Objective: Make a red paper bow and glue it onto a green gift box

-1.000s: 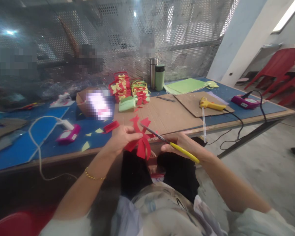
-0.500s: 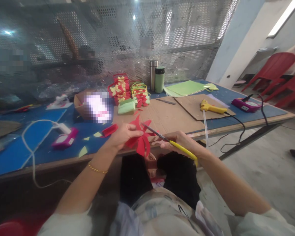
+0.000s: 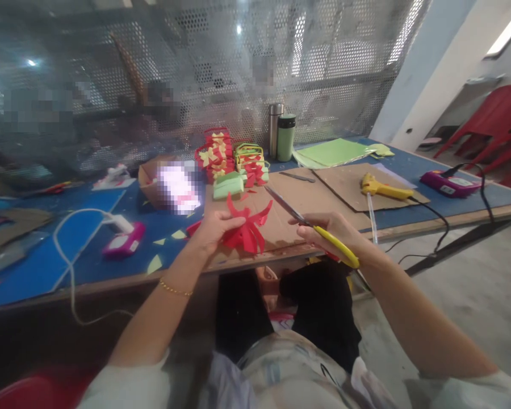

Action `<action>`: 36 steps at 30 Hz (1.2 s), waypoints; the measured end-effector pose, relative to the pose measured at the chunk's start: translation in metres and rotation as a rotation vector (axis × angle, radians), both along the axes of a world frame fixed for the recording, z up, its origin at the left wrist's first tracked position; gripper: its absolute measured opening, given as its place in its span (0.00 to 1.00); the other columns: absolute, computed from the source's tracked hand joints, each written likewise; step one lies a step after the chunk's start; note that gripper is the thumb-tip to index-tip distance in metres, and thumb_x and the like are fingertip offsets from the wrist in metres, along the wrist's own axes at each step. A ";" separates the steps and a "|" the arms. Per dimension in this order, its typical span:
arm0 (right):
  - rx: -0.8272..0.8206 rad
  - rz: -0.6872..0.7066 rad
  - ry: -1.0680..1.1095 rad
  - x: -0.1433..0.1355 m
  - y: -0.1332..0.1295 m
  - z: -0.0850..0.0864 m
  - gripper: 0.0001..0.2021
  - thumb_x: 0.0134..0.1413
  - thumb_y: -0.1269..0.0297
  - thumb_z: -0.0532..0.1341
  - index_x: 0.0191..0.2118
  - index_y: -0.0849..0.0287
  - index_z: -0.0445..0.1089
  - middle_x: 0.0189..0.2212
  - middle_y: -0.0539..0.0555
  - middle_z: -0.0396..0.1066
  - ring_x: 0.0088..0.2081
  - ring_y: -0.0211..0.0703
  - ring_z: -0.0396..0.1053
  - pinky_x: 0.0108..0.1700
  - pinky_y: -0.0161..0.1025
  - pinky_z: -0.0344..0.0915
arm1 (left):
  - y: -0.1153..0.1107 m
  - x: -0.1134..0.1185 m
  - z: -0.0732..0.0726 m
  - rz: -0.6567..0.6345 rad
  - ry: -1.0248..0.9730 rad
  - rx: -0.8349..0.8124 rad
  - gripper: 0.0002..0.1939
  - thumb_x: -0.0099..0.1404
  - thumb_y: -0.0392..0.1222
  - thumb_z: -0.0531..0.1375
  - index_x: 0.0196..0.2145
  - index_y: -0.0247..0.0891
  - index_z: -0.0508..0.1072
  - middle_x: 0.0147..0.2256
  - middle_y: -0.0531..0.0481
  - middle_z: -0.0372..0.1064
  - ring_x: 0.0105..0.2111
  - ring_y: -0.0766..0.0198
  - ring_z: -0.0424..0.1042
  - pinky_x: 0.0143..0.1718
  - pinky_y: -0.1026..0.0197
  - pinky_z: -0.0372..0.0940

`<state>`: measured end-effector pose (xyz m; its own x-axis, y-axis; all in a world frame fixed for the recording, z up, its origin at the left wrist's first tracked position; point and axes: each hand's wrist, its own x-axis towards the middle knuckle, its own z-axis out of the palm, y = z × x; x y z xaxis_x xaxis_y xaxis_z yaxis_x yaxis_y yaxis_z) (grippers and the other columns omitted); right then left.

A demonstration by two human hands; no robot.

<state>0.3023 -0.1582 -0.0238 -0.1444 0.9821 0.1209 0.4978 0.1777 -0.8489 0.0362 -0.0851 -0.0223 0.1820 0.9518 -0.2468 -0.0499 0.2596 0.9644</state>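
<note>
A red paper piece cut into several curling strips (image 3: 250, 228) is pinched between the thumb and fingers of my left hand (image 3: 216, 229), above the table's front edge. My right hand (image 3: 334, 232) is wrapped round the yellow handle of scissors (image 3: 336, 245). Their metal blades point up and to the left, apart from the red paper, and look closed. Beyond the paper, a folded light green paper piece (image 3: 228, 186) lies beside red paper pieces with yellow bows (image 3: 215, 157) and a second group in green and red (image 3: 251, 165).
Cardboard (image 3: 281, 210) covers the table's middle. A yellow glue gun (image 3: 383, 188) lies at the right, near a purple box (image 3: 449, 184). Two bottles (image 3: 285, 139) stand behind. Green sheets (image 3: 336, 152) lie beside them. At the left are a purple device (image 3: 122, 241) and a white cable (image 3: 70, 267).
The scissors in my right hand have moved away from the red paper, to the right and up. The paper's strips curl more in my left hand. The whole view has shifted slightly.
</note>
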 end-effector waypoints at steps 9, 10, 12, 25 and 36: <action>-0.010 0.164 -0.011 -0.015 0.004 -0.002 0.34 0.48 0.33 0.65 0.41 0.64 0.80 0.24 0.50 0.63 0.26 0.38 0.57 0.27 0.36 0.52 | -0.009 -0.006 0.002 0.023 0.064 0.080 0.14 0.42 0.39 0.78 0.20 0.34 0.76 0.19 0.50 0.74 0.20 0.67 0.71 0.25 0.65 0.68; -0.011 0.160 -0.020 -0.015 0.005 -0.003 0.33 0.49 0.33 0.65 0.40 0.64 0.79 0.23 0.49 0.61 0.26 0.37 0.56 0.26 0.36 0.51 | -0.011 -0.005 0.002 0.026 0.069 0.088 0.14 0.42 0.39 0.78 0.20 0.34 0.77 0.19 0.51 0.74 0.20 0.67 0.71 0.26 0.64 0.68; 0.007 0.125 -0.028 -0.014 0.009 -0.004 0.32 0.50 0.33 0.65 0.39 0.64 0.78 0.23 0.48 0.59 0.26 0.37 0.54 0.27 0.36 0.49 | -0.012 -0.006 0.002 0.026 0.070 0.096 0.15 0.40 0.41 0.79 0.22 0.34 0.78 0.20 0.50 0.75 0.21 0.66 0.72 0.25 0.65 0.68; 0.083 0.076 -0.490 -0.027 0.018 0.004 0.17 0.59 0.50 0.64 0.44 0.58 0.79 0.29 0.54 0.74 0.28 0.41 0.63 0.31 0.36 0.53 | 0.003 -0.064 0.020 0.487 -0.201 0.353 0.16 0.39 0.35 0.78 0.27 0.33 0.80 0.28 0.51 0.80 0.27 0.65 0.78 0.36 0.62 0.75; 0.083 -0.028 -0.797 -0.034 0.033 0.018 0.17 0.64 0.54 0.59 0.49 0.53 0.81 0.36 0.58 0.81 0.35 0.49 0.76 0.31 0.38 0.54 | -0.013 -0.064 0.014 0.383 -0.244 0.314 0.14 0.39 0.33 0.77 0.22 0.33 0.77 0.25 0.50 0.79 0.23 0.65 0.76 0.32 0.62 0.76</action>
